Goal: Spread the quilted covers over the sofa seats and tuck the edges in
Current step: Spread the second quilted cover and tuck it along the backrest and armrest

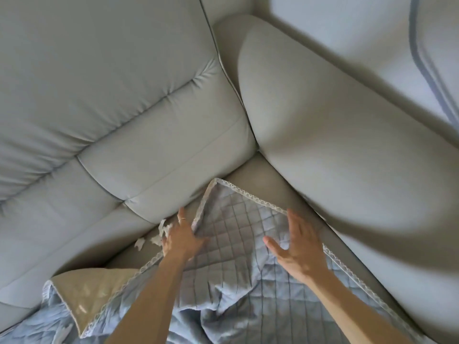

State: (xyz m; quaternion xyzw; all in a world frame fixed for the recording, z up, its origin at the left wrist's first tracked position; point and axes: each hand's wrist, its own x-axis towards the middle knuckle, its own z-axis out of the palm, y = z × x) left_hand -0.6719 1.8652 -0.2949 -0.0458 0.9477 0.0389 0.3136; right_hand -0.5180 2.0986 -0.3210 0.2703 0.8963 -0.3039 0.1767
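Observation:
A pale blue quilted cover with a lace trim lies rumpled on the grey sofa seat, its corner pointing into the angle between backrest and armrest. My left hand grips the cover's left edge near that corner, thumb on top, a ring on one finger. My right hand rests flat on the cover near its right edge, fingers spread. At the lower left, part of the cover is folded back, showing its beige underside.
The sofa's backrest cushion rises to the left and a wide padded armrest runs along the right. A pale wall stands behind. A strip of bare seat shows between the cover and the armrest.

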